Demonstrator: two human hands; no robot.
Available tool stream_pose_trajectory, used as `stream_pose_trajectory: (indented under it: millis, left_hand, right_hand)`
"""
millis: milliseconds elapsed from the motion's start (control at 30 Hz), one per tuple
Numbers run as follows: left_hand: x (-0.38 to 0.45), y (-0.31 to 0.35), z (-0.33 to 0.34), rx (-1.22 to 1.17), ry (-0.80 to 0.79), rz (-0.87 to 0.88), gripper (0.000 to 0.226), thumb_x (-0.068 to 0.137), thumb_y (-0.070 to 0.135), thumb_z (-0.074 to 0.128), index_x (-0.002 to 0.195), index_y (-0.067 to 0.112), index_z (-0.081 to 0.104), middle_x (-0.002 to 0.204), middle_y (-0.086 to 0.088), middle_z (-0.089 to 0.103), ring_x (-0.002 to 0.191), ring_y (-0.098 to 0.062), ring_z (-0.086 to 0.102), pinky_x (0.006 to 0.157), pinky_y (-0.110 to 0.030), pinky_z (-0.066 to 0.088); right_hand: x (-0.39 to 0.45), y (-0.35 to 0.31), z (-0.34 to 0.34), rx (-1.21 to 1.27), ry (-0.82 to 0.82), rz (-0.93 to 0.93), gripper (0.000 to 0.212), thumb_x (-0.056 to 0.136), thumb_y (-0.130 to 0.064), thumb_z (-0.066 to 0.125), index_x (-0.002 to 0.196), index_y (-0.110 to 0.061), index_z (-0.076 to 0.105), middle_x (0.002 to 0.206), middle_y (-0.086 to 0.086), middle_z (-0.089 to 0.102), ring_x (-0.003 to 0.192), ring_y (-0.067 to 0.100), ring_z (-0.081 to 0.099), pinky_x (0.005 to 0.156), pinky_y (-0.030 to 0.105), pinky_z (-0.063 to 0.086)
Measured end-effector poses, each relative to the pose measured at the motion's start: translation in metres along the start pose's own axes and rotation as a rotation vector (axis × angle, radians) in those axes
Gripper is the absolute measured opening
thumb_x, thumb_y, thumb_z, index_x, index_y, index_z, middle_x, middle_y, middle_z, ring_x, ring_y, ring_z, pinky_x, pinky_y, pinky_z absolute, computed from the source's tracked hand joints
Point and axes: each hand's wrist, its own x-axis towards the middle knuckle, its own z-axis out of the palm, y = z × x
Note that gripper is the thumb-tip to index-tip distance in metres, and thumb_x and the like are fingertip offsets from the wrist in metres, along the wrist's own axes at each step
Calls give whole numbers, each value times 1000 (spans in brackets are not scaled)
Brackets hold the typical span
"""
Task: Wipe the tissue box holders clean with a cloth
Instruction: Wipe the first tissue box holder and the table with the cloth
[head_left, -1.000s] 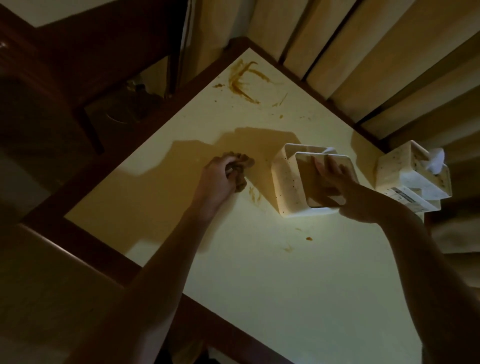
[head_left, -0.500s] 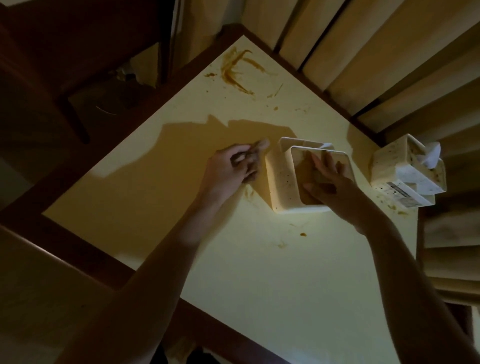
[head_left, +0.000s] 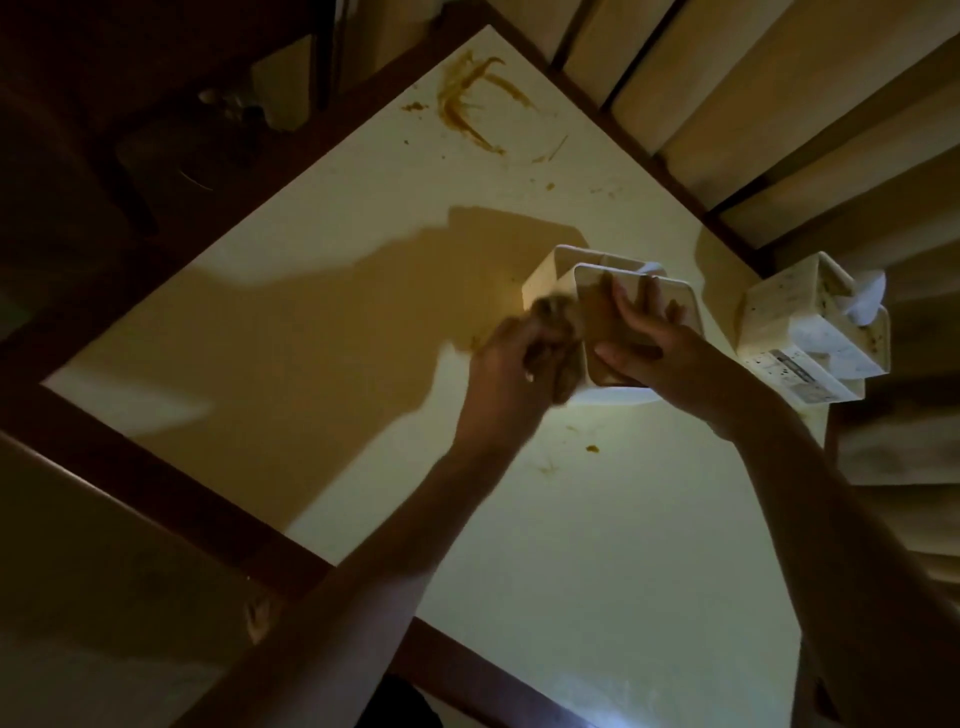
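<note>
Tissue box holder (head_left: 550, 275) at frame centre on table (head_left: 597, 545), gripped over its rim by right hand (head_left: 641, 343), fingers inside. Left hand (head_left: 511, 364) bunched round dark cloth (head_left: 711, 317), pressed to holder's left wall. Second holder (head_left: 800, 327) at right edge.

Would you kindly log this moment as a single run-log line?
left hand: presses cloth on near holder | right hand: steadies it | far holder: speckled, untouched

Smooth plastic holder (head_left: 550, 275); glossy stained tabletop (head_left: 597, 545)
</note>
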Motion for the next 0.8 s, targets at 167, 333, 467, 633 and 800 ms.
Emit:
stream_pose_trajectory:
  millis: [167,333,467,633,800]
  left_hand:
    - [-27,10,-4,53,-129,-13,13,88,-7,56,81,4,57,75,13,49,65,11,58,51,-4,40]
    - [43,0,-4,24,-94,-103,8,84,15,52,84,14,60,71,0,60,57,-12,55,52,-22,44]
    - [100,-9,1,228,-73,-130,18,92,22,51,97,6,59,91,-10,66,84,-25,62,68,-23,38]
    - [59,-15,16,289,-49,-94,11,88,-3,43,92,6,48,96,-13,52,86,-28,49,79,-45,44]
    - [-28,-11,21,267,-120,-1,14,91,-3,49,104,-1,45,98,-8,52,82,-22,60,65,-23,50]
  right_hand:
    - [1,1,-2,-24,24,58,73,84,-50,57,145,-52,18,158,-9,-11,146,24,-11,118,54,12]
    - [3,1,1,18,-9,88,77,84,-47,57,147,-48,13,158,-7,-16,145,27,-15,118,54,9]
    - [4,0,0,69,-24,95,76,90,-33,59,147,-48,12,156,-12,-20,144,22,-21,118,53,5]
    - [2,0,0,23,-36,70,76,88,-41,56,147,-48,9,155,-13,-25,140,20,-29,118,53,-1]
    - [4,1,0,-90,-3,100,73,90,-47,51,144,-56,3,155,-15,-23,141,20,-28,116,53,-6]
